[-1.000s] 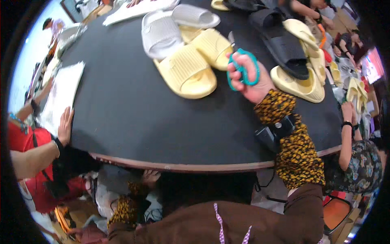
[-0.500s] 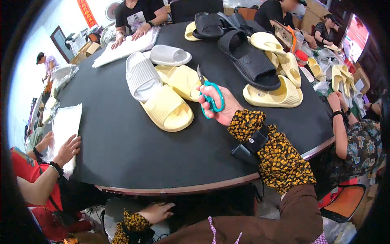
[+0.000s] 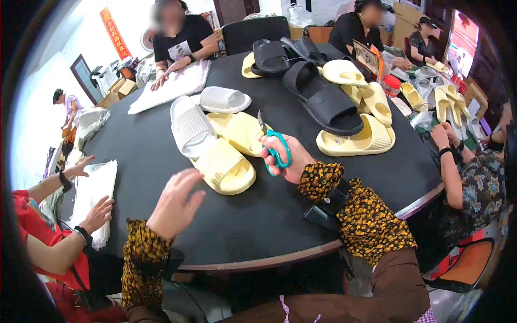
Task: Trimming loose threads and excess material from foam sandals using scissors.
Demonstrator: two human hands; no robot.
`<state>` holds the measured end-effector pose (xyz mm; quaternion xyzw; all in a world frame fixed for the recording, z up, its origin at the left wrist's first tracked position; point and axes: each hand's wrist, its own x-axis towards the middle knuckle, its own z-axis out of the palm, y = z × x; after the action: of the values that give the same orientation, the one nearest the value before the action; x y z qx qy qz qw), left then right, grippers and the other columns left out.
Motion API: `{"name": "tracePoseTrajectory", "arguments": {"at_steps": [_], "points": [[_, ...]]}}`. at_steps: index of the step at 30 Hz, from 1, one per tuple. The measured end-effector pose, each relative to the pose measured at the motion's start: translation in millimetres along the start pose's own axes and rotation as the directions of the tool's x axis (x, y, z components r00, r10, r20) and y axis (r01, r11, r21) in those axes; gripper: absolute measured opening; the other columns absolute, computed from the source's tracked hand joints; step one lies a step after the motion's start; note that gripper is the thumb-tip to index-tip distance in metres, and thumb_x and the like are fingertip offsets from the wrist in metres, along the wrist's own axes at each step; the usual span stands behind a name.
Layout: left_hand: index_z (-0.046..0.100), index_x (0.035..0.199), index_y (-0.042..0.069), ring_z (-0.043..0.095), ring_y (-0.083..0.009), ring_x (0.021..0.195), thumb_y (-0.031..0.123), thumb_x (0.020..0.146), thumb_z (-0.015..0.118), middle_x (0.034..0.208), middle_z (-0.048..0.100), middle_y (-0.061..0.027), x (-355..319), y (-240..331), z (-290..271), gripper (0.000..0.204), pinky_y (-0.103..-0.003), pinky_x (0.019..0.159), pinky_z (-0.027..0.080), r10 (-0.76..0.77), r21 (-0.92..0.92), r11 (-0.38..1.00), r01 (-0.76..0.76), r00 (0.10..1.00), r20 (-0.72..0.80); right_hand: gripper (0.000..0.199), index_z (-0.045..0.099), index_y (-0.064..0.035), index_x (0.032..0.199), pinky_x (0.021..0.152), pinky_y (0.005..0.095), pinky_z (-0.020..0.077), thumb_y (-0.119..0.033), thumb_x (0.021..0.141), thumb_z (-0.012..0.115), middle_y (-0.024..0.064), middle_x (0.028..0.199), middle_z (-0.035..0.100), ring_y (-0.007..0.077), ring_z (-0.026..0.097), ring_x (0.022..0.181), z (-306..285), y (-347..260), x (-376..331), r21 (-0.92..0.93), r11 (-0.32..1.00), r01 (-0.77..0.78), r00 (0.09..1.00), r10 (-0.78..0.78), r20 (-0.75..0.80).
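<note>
Across the round black table (image 3: 161, 156), my right hand (image 3: 288, 159) clasps teal-handled scissors (image 3: 276, 148) mid-frame, while my open, empty left hand (image 3: 175, 204) hovers nearer the pale yellow foam slipper (image 3: 223, 167), lying lengthwise toward upper left.

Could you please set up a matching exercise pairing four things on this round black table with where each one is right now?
Things:
1. teal-handled scissors
2. pale yellow foam slide nearest the person
3. large black rubber sandal
4. white ribbed foam slide

Places:
A. on top of yellow slides, far right of centre
B. gripped in the right hand
C. just ahead of the open left hand
D. left of the yellow pair, partly overlapping it

Pairs: 1-B, 2-C, 3-A, 4-D
</note>
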<state>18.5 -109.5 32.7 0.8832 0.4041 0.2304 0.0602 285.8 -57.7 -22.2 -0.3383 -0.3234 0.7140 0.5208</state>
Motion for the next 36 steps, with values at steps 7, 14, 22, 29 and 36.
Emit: {"name": "tracePoseTrajectory", "arguments": {"at_steps": [7, 14, 22, 29, 36], "points": [[0.049, 0.115, -0.006, 0.054, -0.0377, 0.102, 0.021, 0.083, 0.058, 0.107, 0.057, -0.0244, 69, -46, 41, 0.043, -0.041, 0.088, 0.042, -0.182, -0.026, 0.983, 0.184, 0.982, 0.059, 0.014, 0.053, -0.0057, 0.085, 0.035, 0.0237, 0.0404, -0.019, 0.082, 0.057, 0.0024, 0.067, 0.053, 0.0086, 0.049, 0.049, -7, -1, 3, -0.010, 1.000, 0.020, 1.000, -0.020, 0.012], [0.045, 0.123, -0.004, 0.057, -0.0189, 0.099, 0.022, 0.085, 0.055, 0.110, 0.058, -0.0176, 119, -69, 68, 0.048, -0.029, 0.084, 0.046, -0.302, -0.243, 0.905, 0.350, 0.929, 0.214, 0.016, 0.052, -0.0047, 0.086, 0.033, 0.0225, 0.0401, -0.019, 0.082, 0.058, 0.0032, 0.067, 0.055, 0.0079, 0.050, 0.049, -3, -8, 3, -0.027, 0.997, 0.076, 0.996, -0.077, -0.034], [0.038, 0.122, -0.006, 0.058, -0.0240, 0.100, -0.003, 0.080, 0.056, 0.112, 0.055, -0.0149, 127, -41, 72, 0.046, -0.036, 0.085, 0.050, -0.268, -0.830, 0.135, 0.541, 0.827, 0.495, 0.017, 0.053, -0.0052, 0.090, 0.035, 0.0229, 0.0400, -0.018, 0.080, 0.060, 0.0045, 0.068, 0.054, 0.0086, 0.049, 0.049, -3, -14, 5, 0.044, 0.972, 0.230, 0.973, -0.228, -0.048], [0.037, 0.127, 0.000, 0.056, -0.0234, 0.105, -0.003, 0.082, 0.052, 0.118, 0.053, -0.0158, 132, -11, 55, 0.047, -0.035, 0.092, 0.046, -0.147, -0.967, -0.124, 0.222, 0.960, 0.239, 0.023, 0.053, -0.0058, 0.101, 0.039, 0.0224, 0.0382, -0.019, 0.084, 0.060, 0.0031, 0.068, 0.053, 0.0087, 0.048, 0.050, -1, -63, -8, 0.132, 0.868, 0.478, 0.877, -0.465, -0.119], [0.035, 0.129, 0.001, 0.054, -0.0241, 0.108, -0.007, 0.084, 0.045, 0.121, 0.051, -0.0158, 159, 9, 62, 0.047, -0.036, 0.093, 0.045, -0.193, -0.991, -0.124, 0.042, 0.979, 0.065, 0.029, 0.049, -0.0016, 0.108, 0.038, 0.0226, 0.0361, -0.019, 0.086, 0.057, 0.0048, 0.069, 0.052, 0.0092, 0.047, 0.050, 0, -84, -21, 0.130, 0.684, 0.718, 0.694, -0.690, -0.203]]}}
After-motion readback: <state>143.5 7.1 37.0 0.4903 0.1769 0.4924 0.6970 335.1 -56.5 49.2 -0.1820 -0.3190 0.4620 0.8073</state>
